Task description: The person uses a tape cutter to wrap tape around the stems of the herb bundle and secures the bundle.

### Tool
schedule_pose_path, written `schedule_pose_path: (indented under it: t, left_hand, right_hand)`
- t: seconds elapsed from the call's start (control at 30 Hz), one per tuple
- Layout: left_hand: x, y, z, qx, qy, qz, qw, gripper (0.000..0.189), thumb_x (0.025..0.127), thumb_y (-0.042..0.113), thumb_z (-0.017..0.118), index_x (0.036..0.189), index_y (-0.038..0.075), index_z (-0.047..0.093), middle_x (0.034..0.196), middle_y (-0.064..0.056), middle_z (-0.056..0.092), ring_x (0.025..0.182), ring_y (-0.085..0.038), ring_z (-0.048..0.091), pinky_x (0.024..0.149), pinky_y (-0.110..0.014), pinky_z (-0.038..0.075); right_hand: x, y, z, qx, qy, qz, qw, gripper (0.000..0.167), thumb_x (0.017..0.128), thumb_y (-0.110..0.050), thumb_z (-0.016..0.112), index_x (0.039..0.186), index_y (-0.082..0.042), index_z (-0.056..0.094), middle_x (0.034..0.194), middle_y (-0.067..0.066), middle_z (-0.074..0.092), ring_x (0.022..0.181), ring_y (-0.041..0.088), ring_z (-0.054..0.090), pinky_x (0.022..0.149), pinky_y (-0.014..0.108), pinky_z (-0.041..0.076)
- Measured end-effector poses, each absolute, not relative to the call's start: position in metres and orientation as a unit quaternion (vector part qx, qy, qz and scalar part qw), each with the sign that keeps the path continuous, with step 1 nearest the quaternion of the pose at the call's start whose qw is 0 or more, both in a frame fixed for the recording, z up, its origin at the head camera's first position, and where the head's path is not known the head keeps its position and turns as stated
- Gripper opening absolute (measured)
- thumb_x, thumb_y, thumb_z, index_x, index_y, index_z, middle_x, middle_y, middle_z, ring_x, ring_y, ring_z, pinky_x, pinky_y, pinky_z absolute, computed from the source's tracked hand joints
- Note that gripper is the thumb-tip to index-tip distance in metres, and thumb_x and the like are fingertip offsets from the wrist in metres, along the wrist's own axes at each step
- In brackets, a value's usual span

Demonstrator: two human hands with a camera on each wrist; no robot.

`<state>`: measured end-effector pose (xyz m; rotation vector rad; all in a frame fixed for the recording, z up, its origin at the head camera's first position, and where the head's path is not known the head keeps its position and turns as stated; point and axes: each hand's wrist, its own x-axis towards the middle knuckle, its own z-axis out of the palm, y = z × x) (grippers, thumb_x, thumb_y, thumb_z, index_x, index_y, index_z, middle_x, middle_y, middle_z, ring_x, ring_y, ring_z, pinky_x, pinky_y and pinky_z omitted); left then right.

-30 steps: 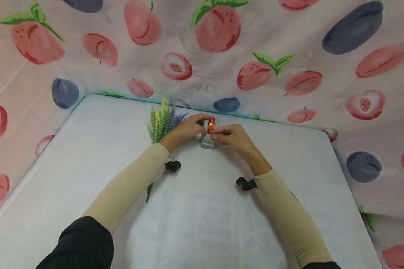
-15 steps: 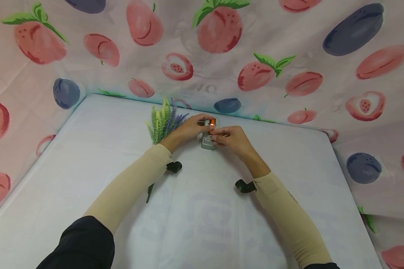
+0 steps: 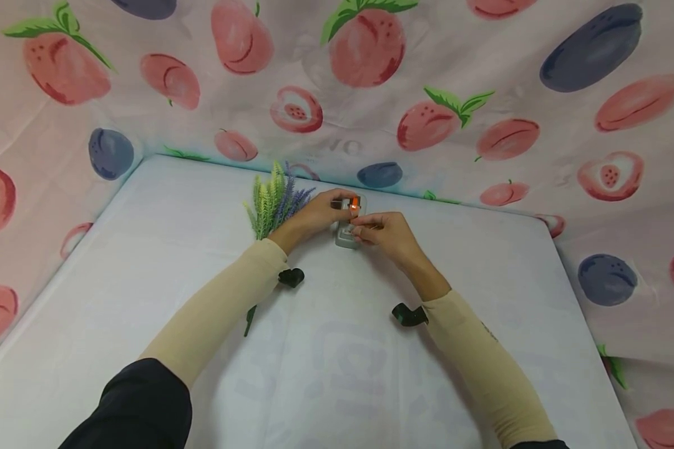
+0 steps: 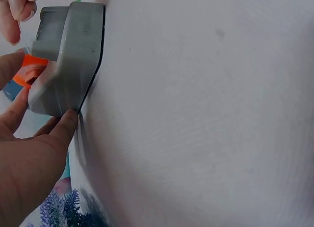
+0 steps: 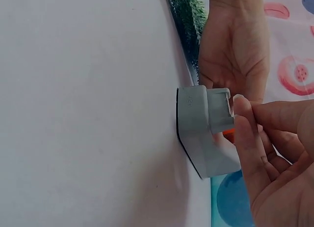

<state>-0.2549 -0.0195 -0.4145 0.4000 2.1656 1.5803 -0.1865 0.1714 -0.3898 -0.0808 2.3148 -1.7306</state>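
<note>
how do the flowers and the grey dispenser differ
Colour: the flowers are yellow-green and purple; the dispenser is grey and orange. Shape: the flowers are long and bushy; the dispenser is compact. Contact: the left hand touches the dispenser; the flowers lie ungripped. Both rest on the white tabletop.

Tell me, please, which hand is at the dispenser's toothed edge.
The right hand, fingertips by the grey dispenser's toothed edge; the left hand is at the orange reel.

In the head view, looking forward and down over the flat white cloth-covered table (image 3: 342,299). In the wrist views, looking much nearer, from left and right, toward the far side, sharing the grey angular plastic tape dispenser (image 4: 78,45).
</note>
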Motion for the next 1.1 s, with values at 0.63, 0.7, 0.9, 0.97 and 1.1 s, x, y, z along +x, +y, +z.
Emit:
schedule_pose_path:
  t: [0.63, 0.7, 0.9, 0.97, 1.1]
  left_hand:
    - [-0.254, -0.019, -0.414, 0.141, 0.775, 0.578, 0.211, 0.048, 0.096, 0.024, 0.073, 0.142, 0.018, 0.058, 0.146, -0.006, 0.053, 0.137, -0.027, 0.047, 0.111, -0.045, 0.041]
    - [-0.254, -0.019, -0.414, 0.140, 0.775, 0.579, 0.211, 0.049, 0.096, 0.022, 0.072, 0.143, 0.018, 0.058, 0.146, -0.006, 0.053, 0.137, -0.027, 0.047, 0.110, -0.044, 0.041]
    - [-0.254, -0.018, -0.413, 0.140, 0.776, 0.578, 0.211, 0.050, 0.095, 0.020, 0.074, 0.142, 0.018, 0.058, 0.145, -0.007, 0.054, 0.136, -0.027, 0.048, 0.111, -0.044, 0.041]
    - [-0.254, -0.018, -0.413, 0.141, 0.776, 0.578, 0.209, 0.050, 0.095, 0.020, 0.075, 0.142, 0.018, 0.059, 0.145, -0.006, 0.054, 0.137, -0.027, 0.048, 0.112, -0.044, 0.040]
    - [-0.253, -0.017, -0.412, 0.143, 0.778, 0.577, 0.205, 0.050, 0.094, 0.020, 0.075, 0.142, 0.017, 0.059, 0.145, -0.006, 0.054, 0.137, -0.028, 0.048, 0.112, -0.044, 0.039]
  right_hand:
    - [-0.162, 0.169, -0.388, 0.001, 0.802, -0.586, 0.114, 0.023, 0.096, -0.007, 0.070, 0.117, 0.000, 0.075, 0.111, 0.015, 0.075, 0.090, 0.015, 0.075, 0.081, 0.027, 0.059]
    - [-0.160, 0.169, -0.389, -0.001, 0.803, -0.585, 0.113, 0.023, 0.096, -0.008, 0.071, 0.117, 0.001, 0.075, 0.111, 0.015, 0.075, 0.090, 0.016, 0.075, 0.081, 0.027, 0.059]
    - [-0.155, 0.170, -0.391, -0.003, 0.803, -0.584, 0.117, 0.023, 0.096, -0.008, 0.070, 0.117, 0.001, 0.075, 0.110, 0.014, 0.075, 0.096, 0.024, 0.074, 0.080, 0.026, 0.058]
    - [-0.153, 0.170, -0.391, -0.001, 0.801, -0.587, 0.120, 0.023, 0.096, -0.008, 0.070, 0.117, 0.001, 0.074, 0.110, 0.015, 0.075, 0.097, 0.024, 0.074, 0.080, 0.026, 0.058]
    - [-0.149, 0.170, -0.390, -0.004, 0.797, -0.592, 0.121, 0.025, 0.097, -0.008, 0.069, 0.119, 0.003, 0.073, 0.111, 0.017, 0.075, 0.095, 0.021, 0.074, 0.080, 0.026, 0.058]
